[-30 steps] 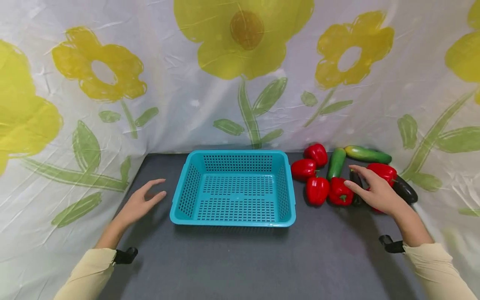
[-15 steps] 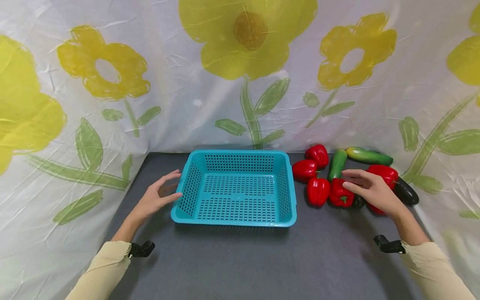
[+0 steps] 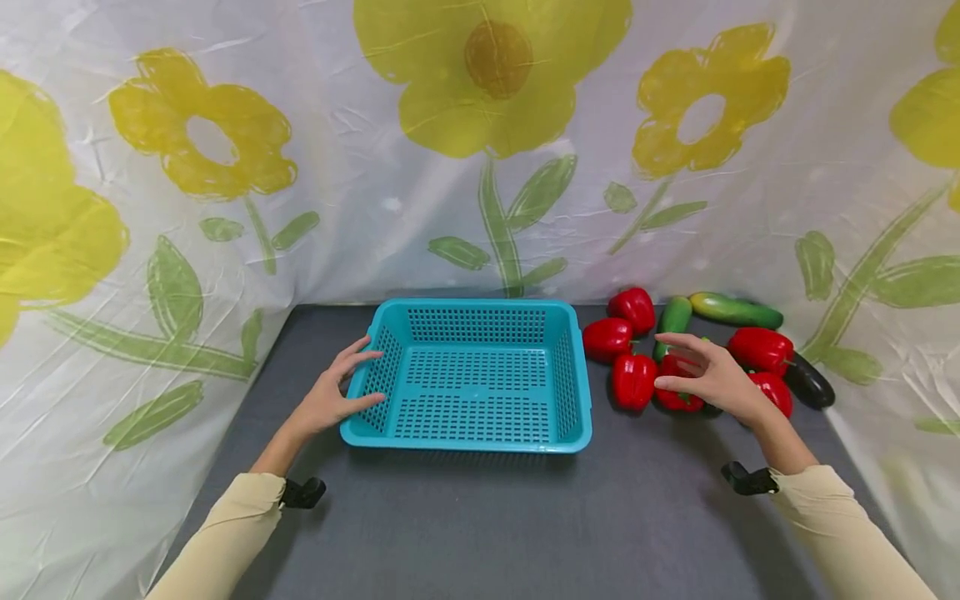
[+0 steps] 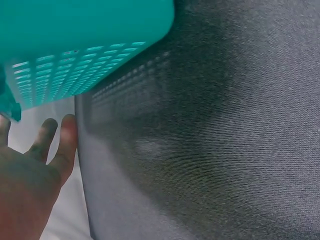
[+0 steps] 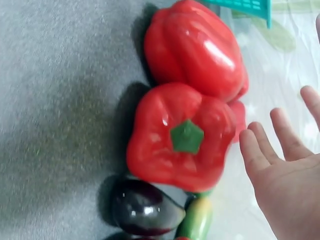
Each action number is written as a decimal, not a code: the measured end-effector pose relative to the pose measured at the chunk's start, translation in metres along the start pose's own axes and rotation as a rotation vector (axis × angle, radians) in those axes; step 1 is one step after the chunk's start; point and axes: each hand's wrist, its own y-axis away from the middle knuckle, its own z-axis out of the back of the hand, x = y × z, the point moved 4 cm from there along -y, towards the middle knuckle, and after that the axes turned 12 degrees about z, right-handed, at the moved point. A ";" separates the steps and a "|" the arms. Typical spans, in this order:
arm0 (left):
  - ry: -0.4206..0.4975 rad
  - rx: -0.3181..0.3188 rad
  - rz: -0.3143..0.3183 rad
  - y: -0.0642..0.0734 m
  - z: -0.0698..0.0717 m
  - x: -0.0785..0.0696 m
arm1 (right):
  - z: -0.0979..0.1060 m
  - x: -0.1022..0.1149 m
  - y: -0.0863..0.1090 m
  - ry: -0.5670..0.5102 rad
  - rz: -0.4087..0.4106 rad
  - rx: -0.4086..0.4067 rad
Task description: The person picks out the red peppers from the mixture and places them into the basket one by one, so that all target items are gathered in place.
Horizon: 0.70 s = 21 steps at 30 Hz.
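A turquoise plastic basket [image 3: 474,445] with slotted walls sits on the dark table, with nothing in it. My left hand [image 3: 330,402] is at its left rim, fingers spread and thumb apart; whether they touch the rim I cannot tell. In the left wrist view that hand [image 4: 37,167] shows beside the basket's slotted wall [image 4: 75,70]. Over the red bell peppers, my right hand [image 3: 716,379] hovers with parted fingers, holding nothing. Beneath it lies a bell pepper [image 3: 678,400], partly hidden. The right wrist view shows this bell pepper [image 5: 180,162] near the spread hand [image 5: 287,170].
Several red bell peppers [image 3: 634,383] lie right of the basket. Cucumbers [image 3: 735,309] lie behind them, and an eggplant [image 3: 808,382] rests at the far right. A flowered white curtain [image 3: 360,208] stands behind the grey table [image 3: 480,533].
My left hand has moved right, from beside the basket to its left rim. My right hand has drifted left across the peppers, uncovering a red pepper near the eggplant.
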 end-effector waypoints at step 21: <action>-0.060 -0.036 0.008 0.009 -0.005 -0.045 | -0.021 -0.027 -0.028 0.323 -0.005 0.099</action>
